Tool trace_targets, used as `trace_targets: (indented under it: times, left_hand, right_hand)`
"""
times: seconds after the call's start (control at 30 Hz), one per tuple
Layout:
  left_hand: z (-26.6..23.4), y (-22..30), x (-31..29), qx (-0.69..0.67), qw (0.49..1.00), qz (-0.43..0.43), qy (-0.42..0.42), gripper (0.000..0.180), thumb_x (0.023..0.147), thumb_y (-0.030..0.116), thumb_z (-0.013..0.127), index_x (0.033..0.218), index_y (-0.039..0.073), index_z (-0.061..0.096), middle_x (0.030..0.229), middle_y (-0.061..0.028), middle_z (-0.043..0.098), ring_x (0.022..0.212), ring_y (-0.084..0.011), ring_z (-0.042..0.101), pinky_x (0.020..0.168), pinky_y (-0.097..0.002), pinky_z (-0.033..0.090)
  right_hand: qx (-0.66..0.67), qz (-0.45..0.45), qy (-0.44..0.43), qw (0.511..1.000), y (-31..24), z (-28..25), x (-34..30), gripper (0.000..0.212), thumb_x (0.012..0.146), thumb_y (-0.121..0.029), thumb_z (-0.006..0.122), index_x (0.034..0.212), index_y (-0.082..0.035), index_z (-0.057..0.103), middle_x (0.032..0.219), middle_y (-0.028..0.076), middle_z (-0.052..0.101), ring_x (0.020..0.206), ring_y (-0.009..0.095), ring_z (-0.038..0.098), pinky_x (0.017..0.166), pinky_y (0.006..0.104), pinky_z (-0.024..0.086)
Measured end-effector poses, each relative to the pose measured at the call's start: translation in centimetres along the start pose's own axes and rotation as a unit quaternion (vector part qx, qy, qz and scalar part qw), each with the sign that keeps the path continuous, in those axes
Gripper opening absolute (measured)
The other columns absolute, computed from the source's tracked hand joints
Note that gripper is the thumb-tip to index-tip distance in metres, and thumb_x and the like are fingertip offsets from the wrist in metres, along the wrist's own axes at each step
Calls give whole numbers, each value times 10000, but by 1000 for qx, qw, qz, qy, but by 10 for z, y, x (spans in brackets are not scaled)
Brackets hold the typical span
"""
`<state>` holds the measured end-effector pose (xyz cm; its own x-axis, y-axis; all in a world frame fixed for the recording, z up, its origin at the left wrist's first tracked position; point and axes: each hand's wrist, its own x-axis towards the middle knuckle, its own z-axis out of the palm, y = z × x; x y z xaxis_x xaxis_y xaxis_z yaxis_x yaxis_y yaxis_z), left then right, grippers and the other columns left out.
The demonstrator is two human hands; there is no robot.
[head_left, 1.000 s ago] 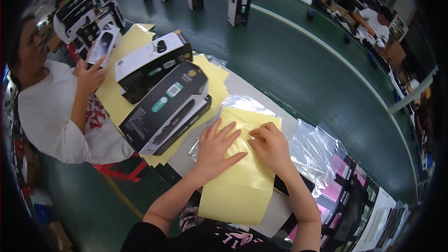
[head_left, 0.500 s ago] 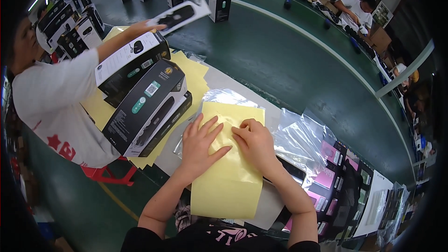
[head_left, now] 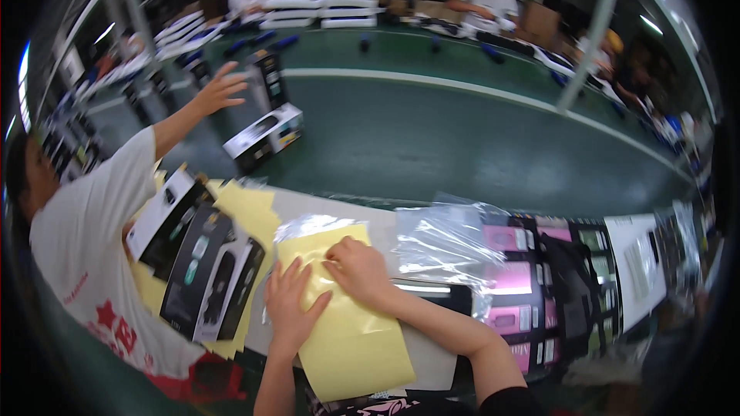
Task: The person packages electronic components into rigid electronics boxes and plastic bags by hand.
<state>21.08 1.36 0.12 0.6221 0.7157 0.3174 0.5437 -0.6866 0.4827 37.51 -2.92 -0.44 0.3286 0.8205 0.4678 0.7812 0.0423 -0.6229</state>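
A glossy yellow sheet [head_left: 354, 358] lies slanted on the grey worktop before me. My left hand [head_left: 289, 308] rests on its left part, fingers spread and thumb out to the side. My right hand [head_left: 358, 271] is bent over the sheet's upper part, with thumb and fingertips pressed together against it. Whatever the fingertips pinch is too small or hidden to make out. Shiny clear film [head_left: 320, 225] shows past the sheet's far edge. A dark, flat, phone-like object [head_left: 432, 293] lies right of the sheet, partly behind my right forearm.
Clear plastic bags [head_left: 447, 239] and pink-and-black boxes [head_left: 509, 277] lie to the right. Black-and-white boxes [head_left: 189, 285] stand on yellow sheets at left, beside a co-worker [head_left: 100, 231]. A white-topped box [head_left: 270, 135] lies on the green conveyor [head_left: 432, 139] beyond.
The view has turned, so the worktop shows lower. The co-worker's hand, holding a white-faced box before, is now empty and raised; a box lies on the conveyor. My hands stay on the sheet.
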Motion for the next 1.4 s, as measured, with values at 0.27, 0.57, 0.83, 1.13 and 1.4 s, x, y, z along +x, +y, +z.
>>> trace_targets:
  times: [0.27, 0.57, 0.83, 1.13, 1.4]
  left_hand:
    - [-5, -11, -2, 5, 998, 4, -66, 571, 769, 268, 672, 1252, 28, 485, 1372, -160, 391, 1324, -361, 237, 1078, -466, 197]
    - [-17, 9, -3, 27, 990, 4, -138, 598, 874, 375, 556, 1330, 15, 414, 1425, -163, 324, 1342, -341, 185, 1107, -446, 132]
    - [-18, 6, -1, 47, 986, 1, -163, 608, 886, 391, 535, 1346, 20, 391, 1441, -168, 291, 1352, -348, 144, 1111, -441, 105]
    - [13, -20, -3, -19, 997, 71, 11, 538, 688, 231, 749, 1153, 33, 564, 1290, -173, 481, 1265, -398, 338, 1044, -472, 262]
    - [0, -12, -5, -5, 1000, 9, 6, 553, 747, 446, 683, 1162, 90, 598, 1295, -92, 498, 1278, -342, 335, 1047, -460, 239]
  right_hand:
    - [-8, -78, -33, 996, 8, 11, -5, 119, 721, -186, 623, 725, -66, 615, 816, 98, 528, 767, 277, 570, 627, 390, 465]
    - [-50, -83, -10, 995, 11, 20, -14, 132, 692, -123, 604, 679, 5, 637, 859, 129, 547, 841, 278, 544, 685, 371, 444]
    - [-52, -86, -45, 994, 8, 13, -14, 129, 702, -119, 620, 734, 4, 637, 893, 132, 548, 872, 281, 541, 705, 363, 441]
    - [-90, -14, -91, 992, 12, 6, -7, 159, 750, -138, 575, 830, -11, 628, 869, 146, 578, 847, 301, 582, 700, 399, 484]
    - [-76, -83, -95, 989, -4, -6, -14, 180, 795, -166, 583, 932, -61, 631, 848, 97, 552, 804, 278, 561, 675, 384, 462]
